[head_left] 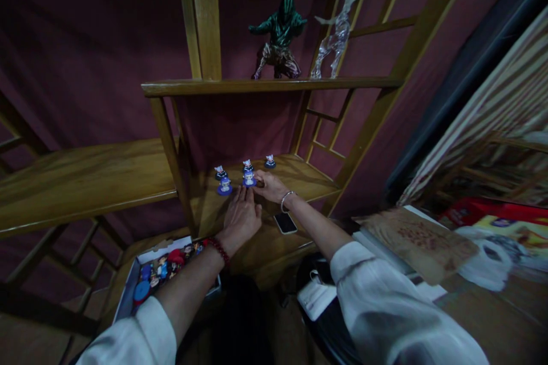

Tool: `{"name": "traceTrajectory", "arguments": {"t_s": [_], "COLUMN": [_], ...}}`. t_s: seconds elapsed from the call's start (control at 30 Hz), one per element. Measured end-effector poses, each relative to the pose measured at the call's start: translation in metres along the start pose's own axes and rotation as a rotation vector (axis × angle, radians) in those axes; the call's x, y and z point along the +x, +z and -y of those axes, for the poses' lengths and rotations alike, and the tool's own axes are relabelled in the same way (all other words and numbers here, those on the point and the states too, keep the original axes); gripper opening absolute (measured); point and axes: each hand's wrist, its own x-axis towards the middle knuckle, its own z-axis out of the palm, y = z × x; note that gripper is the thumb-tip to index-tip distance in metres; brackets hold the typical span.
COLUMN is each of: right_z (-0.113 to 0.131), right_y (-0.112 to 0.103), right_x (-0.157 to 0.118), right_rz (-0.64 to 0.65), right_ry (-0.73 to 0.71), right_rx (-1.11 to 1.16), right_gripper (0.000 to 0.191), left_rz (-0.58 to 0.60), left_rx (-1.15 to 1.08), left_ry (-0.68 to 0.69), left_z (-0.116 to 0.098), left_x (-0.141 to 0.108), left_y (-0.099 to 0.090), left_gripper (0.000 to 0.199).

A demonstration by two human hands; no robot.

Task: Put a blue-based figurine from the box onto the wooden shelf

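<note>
The purple-based figurine (249,178) stands upright near the middle of the lower shelf (310,174). The right hand (270,187) has its fingers bent against the figurine's right edge (whether they pinch it, I cannot tell). The left hand (243,218) holds nothing, its fingers extended toward the base; contact there is unclear.

Just behind is a dark-based figurine (248,166), with a second one (270,161) to the right. A matching purple figurine (225,185) sits to the left, before a third dark one (221,172). A phone (285,223) lies nearer the person.

Above, the upper shelf (265,86) bears a green-hooded statue (280,40) and a clear deer (335,37). An open box (128,291) of small figures is lower left.
</note>
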Motion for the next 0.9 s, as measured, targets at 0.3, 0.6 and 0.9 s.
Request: {"name": "traceTrajectory", "arguments": {"t_s": [0.3, 0.6, 0.9], "right_z": [-0.002, -0.0081, -0.0089], "right_y": [0.0001, -0.0019, 0.0004], "right_x": [0.001, 0.0022, 0.0], "right_rz": [0.011, 0.017, -0.043], "right_ry": [-0.023, -0.015, -0.018], "right_rx": [-0.054, -0.08, -0.055], "right_gripper": [0.024, 0.025, 0.029], "left_rz": [0.004, -0.002, -0.001], "left_rx": [-0.017, -0.009, -0.001], "left_ry": [-0.007, -0.028, -0.031], "left_z": [0.0012, -0.0027, -0.0031], "left_x": [0.0007, 0.0008, 0.0019], "left_y": [0.003, -0.0004, 0.0038], "left_gripper": [0.054, 0.052, 0.051]}}
